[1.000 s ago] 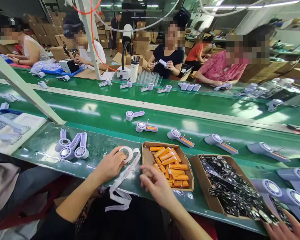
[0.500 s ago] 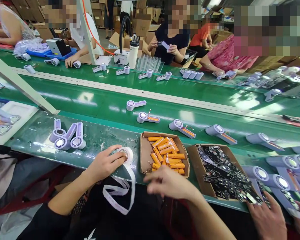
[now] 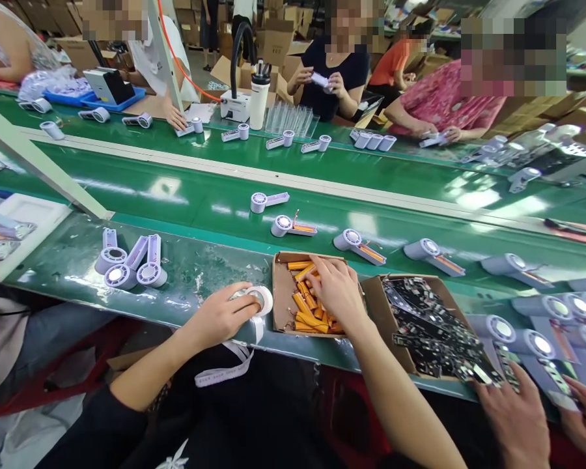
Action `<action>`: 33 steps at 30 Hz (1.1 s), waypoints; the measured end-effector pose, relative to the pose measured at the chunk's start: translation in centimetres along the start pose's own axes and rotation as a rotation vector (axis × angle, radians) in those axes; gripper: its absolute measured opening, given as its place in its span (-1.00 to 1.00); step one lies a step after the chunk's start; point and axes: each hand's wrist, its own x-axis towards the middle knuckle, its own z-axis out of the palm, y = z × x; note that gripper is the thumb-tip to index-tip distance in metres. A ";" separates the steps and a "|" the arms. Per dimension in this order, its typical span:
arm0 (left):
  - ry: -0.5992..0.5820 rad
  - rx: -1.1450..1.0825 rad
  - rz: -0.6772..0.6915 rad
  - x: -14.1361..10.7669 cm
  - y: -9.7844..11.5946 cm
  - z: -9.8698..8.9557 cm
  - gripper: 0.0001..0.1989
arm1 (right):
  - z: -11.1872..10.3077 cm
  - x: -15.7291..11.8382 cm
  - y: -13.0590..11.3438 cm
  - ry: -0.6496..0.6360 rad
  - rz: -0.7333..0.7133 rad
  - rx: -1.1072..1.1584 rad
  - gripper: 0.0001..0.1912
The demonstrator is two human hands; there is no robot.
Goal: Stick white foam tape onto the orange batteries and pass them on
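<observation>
My left hand is closed on a roll of white tape, fingers in its ring, at the table's front edge. A loose printed strip hangs below it. My right hand reaches into a cardboard box of orange battery cells. Its fingertips touch the cells near the back of the box; whether they pinch one is hard to see. To the left lie several lilac fan bodies with open handles.
A box of black circuit boards stands right of the cells. Beside it are more fan bodies and a person's hands. Fans with orange cells lie on the green belt. People work across it.
My right hand has moved from the front of the cell box up and into it. My left hand and the tape roll have shifted slightly right, and the hanging strip has changed shape.
</observation>
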 end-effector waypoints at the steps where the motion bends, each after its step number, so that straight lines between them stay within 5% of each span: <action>1: -0.007 0.000 0.000 0.0 -0.1 0.1 -0.80 | -0.1 0.1 0.1 -0.022 -0.006 -0.022 -0.60; 6: 0.007 -0.024 0.005 0.1 -0.2 0.0 -0.80 | -1.6 -0.3 0.1 -0.043 -0.055 0.052 -0.78; 14: -0.040 -0.093 0.053 0.1 0.7 -0.2 -0.73 | -3.7 -4.6 -3.6 0.252 0.071 0.834 -0.81; 21: -0.090 -0.017 0.145 1.0 1.0 -0.3 -0.74 | -3.6 -5.3 -7.3 0.479 -0.243 0.770 -0.61; 26: -0.109 0.046 0.077 0.5 0.8 -0.5 -0.88 | -3.1 -6.8 -8.1 0.317 -0.235 0.959 -0.65; 29: -0.113 0.129 0.111 0.8 0.8 -0.8 -0.90 | -2.6 -7.3 -8.0 0.154 0.015 1.243 -0.66; 33: -0.113 0.222 0.170 1.8 1.3 -1.0 -0.92 | -2.3 -6.1 -7.1 -0.199 0.309 1.528 -0.42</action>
